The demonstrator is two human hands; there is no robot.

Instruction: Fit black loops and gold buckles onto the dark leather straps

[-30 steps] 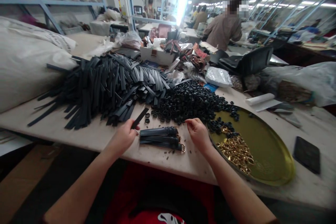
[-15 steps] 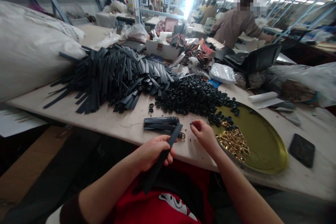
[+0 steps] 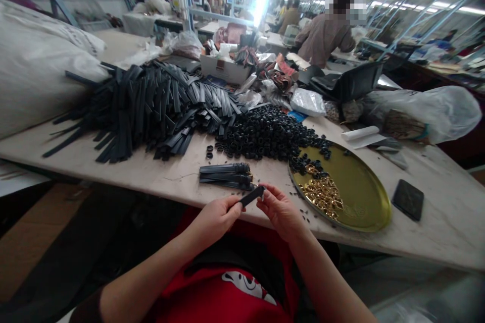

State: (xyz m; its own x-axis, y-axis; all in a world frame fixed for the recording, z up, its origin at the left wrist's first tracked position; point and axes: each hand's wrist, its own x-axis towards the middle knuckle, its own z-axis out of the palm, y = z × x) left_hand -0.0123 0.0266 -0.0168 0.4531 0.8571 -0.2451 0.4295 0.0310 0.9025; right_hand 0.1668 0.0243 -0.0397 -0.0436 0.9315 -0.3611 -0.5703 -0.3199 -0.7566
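My left hand (image 3: pixel 222 214) is closed around a black strap (image 3: pixel 250 197) near the table's front edge. At the strap's far end, the fingers of my right hand (image 3: pixel 278 208) pinch its tip; any small part between them is too small to make out. Just beyond my hands lies a small stack of black straps (image 3: pixel 223 175) with gold buckles at their right ends. Farther back are a large pile of loose black straps (image 3: pixel 151 106) and a heap of small black loops (image 3: pixel 269 133). Gold buckles (image 3: pixel 322 196) lie on a round golden tray (image 3: pixel 366 202).
A black phone (image 3: pixel 408 199) lies right of the tray. A big white sack (image 3: pixel 38 65) stands at the left. Scraps, a white box (image 3: pixel 223 68) and plastic bags crowd the back. A person (image 3: pixel 326 35) is beyond the table.
My right hand has moved left to the strap's end and now grips it. The strap in my left hand has turned to a flatter angle. The whole view has shifted to the right.
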